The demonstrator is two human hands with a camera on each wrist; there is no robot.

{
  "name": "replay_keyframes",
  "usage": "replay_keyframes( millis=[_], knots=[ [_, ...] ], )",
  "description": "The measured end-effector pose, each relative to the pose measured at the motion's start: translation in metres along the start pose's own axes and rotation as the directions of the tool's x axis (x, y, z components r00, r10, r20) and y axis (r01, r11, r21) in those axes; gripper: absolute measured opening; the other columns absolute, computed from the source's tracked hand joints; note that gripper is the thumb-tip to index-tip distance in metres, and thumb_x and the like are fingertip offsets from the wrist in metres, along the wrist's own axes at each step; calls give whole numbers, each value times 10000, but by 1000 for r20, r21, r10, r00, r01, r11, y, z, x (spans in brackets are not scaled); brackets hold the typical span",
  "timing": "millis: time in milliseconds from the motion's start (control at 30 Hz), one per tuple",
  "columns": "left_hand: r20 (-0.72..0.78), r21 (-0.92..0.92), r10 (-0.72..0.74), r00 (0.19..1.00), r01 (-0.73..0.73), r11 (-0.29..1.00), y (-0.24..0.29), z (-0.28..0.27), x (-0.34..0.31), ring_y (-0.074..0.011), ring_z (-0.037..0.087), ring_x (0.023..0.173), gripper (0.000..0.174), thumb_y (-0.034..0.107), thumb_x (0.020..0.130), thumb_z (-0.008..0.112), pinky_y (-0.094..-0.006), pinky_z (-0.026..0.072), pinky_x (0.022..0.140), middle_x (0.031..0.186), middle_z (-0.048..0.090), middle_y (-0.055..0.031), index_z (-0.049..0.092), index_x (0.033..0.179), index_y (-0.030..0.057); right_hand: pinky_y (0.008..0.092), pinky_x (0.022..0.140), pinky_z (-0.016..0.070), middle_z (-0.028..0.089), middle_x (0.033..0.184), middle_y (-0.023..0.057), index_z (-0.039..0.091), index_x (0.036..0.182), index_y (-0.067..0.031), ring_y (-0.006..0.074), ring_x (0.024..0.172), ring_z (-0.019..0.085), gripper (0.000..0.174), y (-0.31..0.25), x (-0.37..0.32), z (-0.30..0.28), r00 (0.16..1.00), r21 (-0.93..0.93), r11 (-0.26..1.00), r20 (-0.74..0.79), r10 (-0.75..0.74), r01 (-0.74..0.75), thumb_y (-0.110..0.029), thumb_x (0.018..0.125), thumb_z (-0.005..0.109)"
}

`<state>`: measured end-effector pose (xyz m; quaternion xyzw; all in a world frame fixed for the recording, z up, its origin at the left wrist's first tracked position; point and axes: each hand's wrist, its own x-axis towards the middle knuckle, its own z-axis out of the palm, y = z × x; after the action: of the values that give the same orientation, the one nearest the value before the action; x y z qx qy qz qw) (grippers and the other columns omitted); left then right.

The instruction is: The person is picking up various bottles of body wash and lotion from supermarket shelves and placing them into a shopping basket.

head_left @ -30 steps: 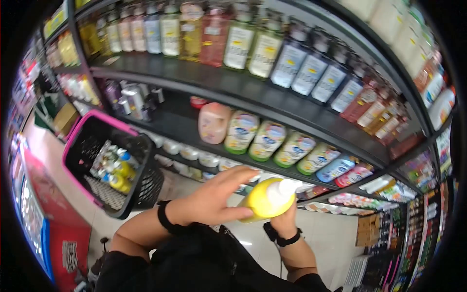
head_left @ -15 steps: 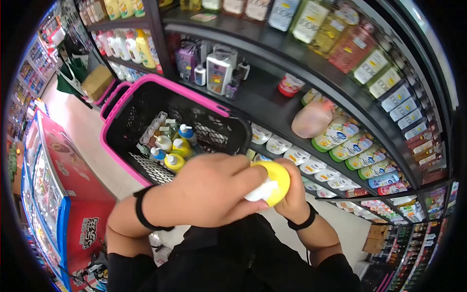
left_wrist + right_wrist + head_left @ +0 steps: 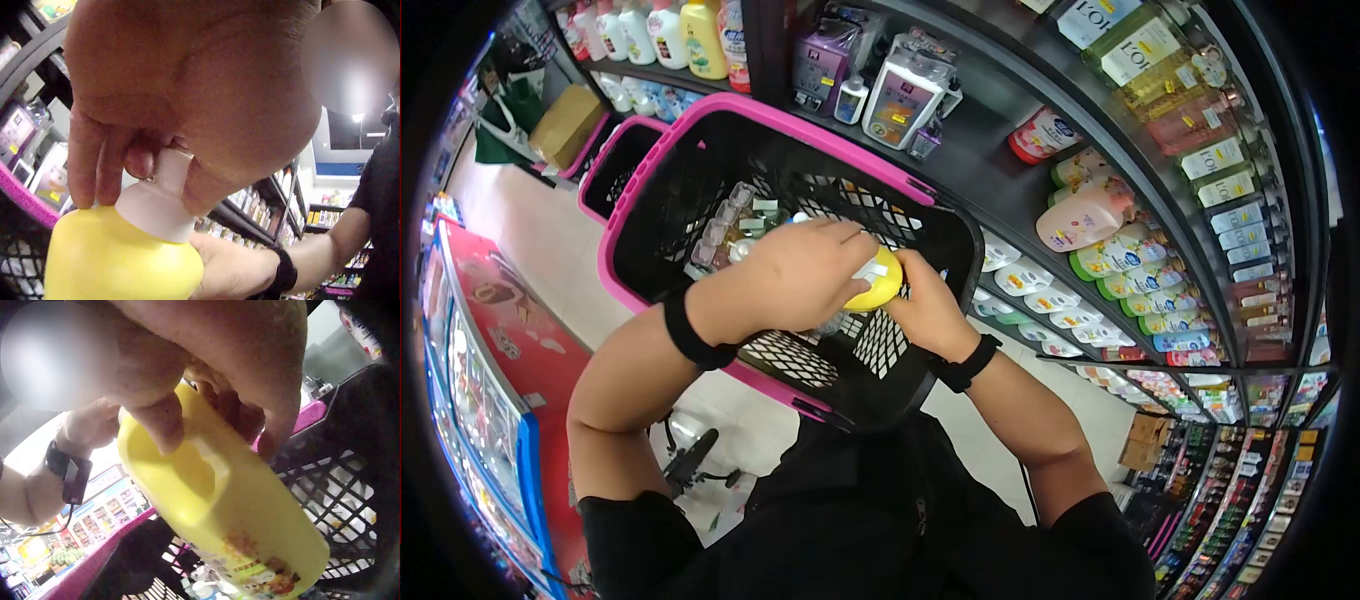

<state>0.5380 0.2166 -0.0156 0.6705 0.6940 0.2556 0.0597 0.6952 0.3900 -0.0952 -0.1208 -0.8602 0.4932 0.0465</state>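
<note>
A yellow bottle with a white pump top is held by both hands over the black basket with a pink rim. My left hand comes down on the bottle from above, its thumb and fingers pinching the pump top. On the other side my right hand grips the bottle by its moulded handle, the thumb at the handle opening in the right wrist view. The bottle tilts there, its printed lower part pointing into the basket. Clear-topped bottles stand inside the basket, partly hidden behind the left hand.
Shelves to the right hold a pink bottle, a red-and-white tub and several boxed products. A red freezer stands at the left. Behind the basket are another basket and a cardboard box.
The view has swung toward the basket, and both hands have carried the yellow bottle over it. The left hand, earlier spread beside the bottle, has closed on its pump top.
</note>
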Motion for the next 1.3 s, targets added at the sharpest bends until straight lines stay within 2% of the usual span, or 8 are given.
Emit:
replay_keyframes(
  millis=[200, 267, 300, 433, 700, 933, 1133, 1300],
  knots=[
    [194, 96, -17, 981, -1, 995, -46, 84, 2, -348, 649, 948, 306, 240, 875, 679, -440, 525, 828, 1009, 647, -149, 607, 1079, 24, 458, 1038, 452, 591, 1264, 250, 476, 1361, 1, 421, 1195, 568, 553, 6, -45, -2, 997, -196, 978, -13, -70, 66, -156, 879, 698],
    [336, 143, -22, 942, -28, 989, -62, 109, 3, -352, 649, 970, 291, 253, 892, 664, -443, 527, 841, 1028, 651, -151, 602, 1064, 27, 461, 1046, 448, 591, 1267, 244, 476, 1378, -20, 422, 1203, 559, 546, 7, -65, -2, 971, -244, 970, 231, 53, 5, -190, 900, 678],
    [375, 150, -25, 927, -35, 988, -71, 119, 5, -354, 648, 979, 293, 252, 896, 660, -447, 528, 845, 1036, 653, -154, 598, 1074, 28, 452, 1048, 447, 597, 1268, 227, 494, 1371, -36, 402, 1221, 554, 533, 1, -77, -3, 969, -250, 963, 245, -34, 97, -198, 899, 681],
    [477, 176, -94, 874, 9, 984, -102, 153, 12, -366, 648, 1003, 307, 244, 897, 660, -457, 530, 857, 1061, 658, -168, 580, 1097, 26, 440, 1045, 449, 624, 1234, 139, 611, 1213, -31, 343, 1221, 548, 379, -1, -106, 4, 985, -298, 942, 120, -122, 153, -168, 871, 699],
    [349, 285, -214, 913, 114, 952, -155, 224, 11, -343, 658, 1043, 264, 204, 888, 622, -459, 536, 847, 1097, 673, -156, 586, 1103, 56, 418, 1044, 456, 654, 1194, 101, 666, 1141, -35, 304, 1219, 550, 332, 6, -120, 17, 982, -278, 947, -51, -180, 159, -135, 829, 721],
    [354, 332, -427, 832, 315, 889, -173, 245, 10, -351, 637, 1089, 343, 277, 894, 673, -508, 488, 906, 1127, 661, -144, 570, 1162, 91, 430, 1014, 460, 659, 1120, 114, 656, 1079, -15, 320, 1169, 560, 289, 7, -117, 19, 972, -259, 949, -100, -211, 179, -120, 815, 708],
    [353, 277, -409, 842, 324, 905, -168, 243, 7, -365, 640, 1072, 349, 255, 881, 683, -469, 516, 901, 1151, 649, -164, 573, 1161, 77, 429, 1005, 463, 651, 1092, 120, 648, 1054, -11, 325, 1156, 562, 274, 3, -116, 20, 966, -277, 939, -99, -238, 203, -108, 804, 704],
    [457, 301, -501, 735, 403, 865, -161, 231, 17, -380, 638, 1115, 496, 286, 878, 700, -465, 518, 934, 1222, 628, -204, 506, 1272, 54, 434, 1009, 460, 653, 1106, 119, 648, 1057, -14, 320, 1168, 558, 258, 9, -118, 23, 964, -295, 931, -89, -252, 216, -113, 825, 703]
  ],
)
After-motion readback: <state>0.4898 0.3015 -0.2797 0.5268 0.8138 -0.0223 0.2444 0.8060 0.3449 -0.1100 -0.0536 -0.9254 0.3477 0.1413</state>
